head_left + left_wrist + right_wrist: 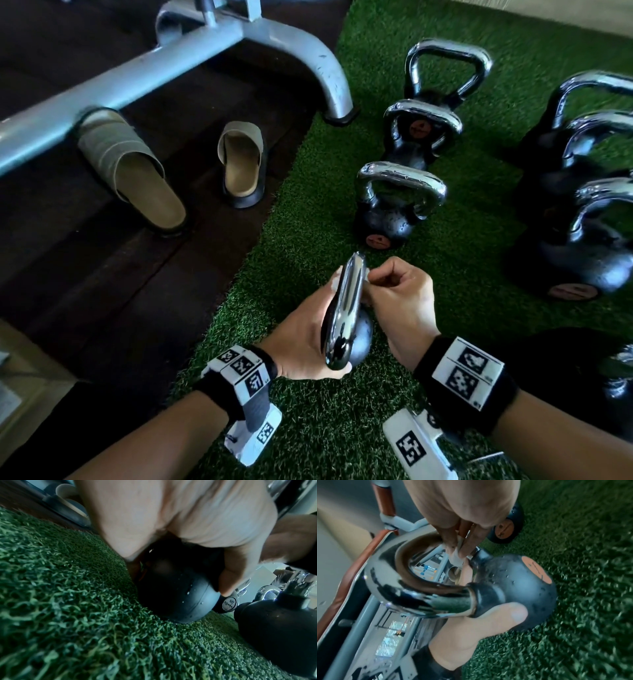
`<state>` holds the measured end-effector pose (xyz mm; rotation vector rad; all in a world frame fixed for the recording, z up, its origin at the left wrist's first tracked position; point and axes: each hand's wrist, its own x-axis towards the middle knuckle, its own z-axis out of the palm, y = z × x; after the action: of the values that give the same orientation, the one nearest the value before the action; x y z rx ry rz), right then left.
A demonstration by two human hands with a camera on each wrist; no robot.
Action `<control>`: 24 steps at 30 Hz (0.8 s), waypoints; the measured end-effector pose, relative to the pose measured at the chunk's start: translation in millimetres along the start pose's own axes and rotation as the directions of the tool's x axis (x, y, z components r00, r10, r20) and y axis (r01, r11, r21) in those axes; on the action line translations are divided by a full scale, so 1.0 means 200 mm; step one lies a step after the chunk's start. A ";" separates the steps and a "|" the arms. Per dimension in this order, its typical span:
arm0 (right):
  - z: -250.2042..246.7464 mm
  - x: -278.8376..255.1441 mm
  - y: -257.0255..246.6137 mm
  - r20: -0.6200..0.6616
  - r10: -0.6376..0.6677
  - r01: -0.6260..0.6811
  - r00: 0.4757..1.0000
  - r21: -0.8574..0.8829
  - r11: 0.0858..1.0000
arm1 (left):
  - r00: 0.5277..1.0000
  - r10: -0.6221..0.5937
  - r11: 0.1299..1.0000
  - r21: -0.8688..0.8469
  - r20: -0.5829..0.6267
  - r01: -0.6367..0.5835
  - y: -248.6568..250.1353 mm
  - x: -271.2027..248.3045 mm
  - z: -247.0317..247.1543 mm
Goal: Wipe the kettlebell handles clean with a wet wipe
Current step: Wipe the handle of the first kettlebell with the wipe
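Chrome catches the light on the handle [344,308] of the small kettlebell [356,339] you have tipped over on the green turf [308,428], and every place below is given from that bell. Your left hand [305,339] wraps the handle from the left. From the head view you see only the handle's edge; the right wrist view opens the whole loop [406,574] and shows your left thumb [496,616] lying under the near horn against the black ball [518,582]. Your right hand [400,301] is closed at the far end of the handle, its fingers [467,539] pinching a small white wet wipe [456,555] against the far horn. That wipe is barely a sliver in the head view [368,274]. The left wrist view shows neither wipe nor handle, only the ball [180,595] resting on the turf with droplets on it.

Beyond the bell stand 3 more kettlebells in a row [397,205]; to its right sit larger ones [579,246]. Off to its far left, on dark flooring, lie 2 slippers [241,164] beside a grey bench frame [171,68].
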<state>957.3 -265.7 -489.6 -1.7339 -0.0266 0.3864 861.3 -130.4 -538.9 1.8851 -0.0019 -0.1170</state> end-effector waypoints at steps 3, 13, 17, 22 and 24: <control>0.02 0.02 0.00 -0.009 0.078 -0.078 0.997 0.026 0.997 | 1.000 -0.013 1.000 -0.013 -0.005 0.012 0.01 0.00 0.01; -0.03 0.01 0.00 0.078 0.131 -0.115 0.988 -0.182 0.976 | 1.000 0.007 0.999 -0.054 0.021 -0.006 0.04 0.01 0.03; -0.11 0.02 -0.04 0.246 0.264 -0.238 0.933 -0.131 0.962 | 0.996 0.003 0.992 -0.123 0.092 0.008 0.08 0.01 0.04; -0.21 -0.09 -0.11 0.497 0.393 -0.352 0.774 -0.178 0.919 | 0.965 -0.156 0.981 -0.084 0.210 0.177 -0.03 0.03 -0.04; -0.23 -0.13 -0.13 0.558 0.415 -0.372 0.719 -0.196 0.907 | 0.926 -0.231 0.972 0.034 0.299 0.231 0.00 0.07 -0.12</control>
<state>950.8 -309.2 -450.9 -1.6166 -0.1224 1.2574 876.4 -107.7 -532.0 1.8439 0.0125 -0.5663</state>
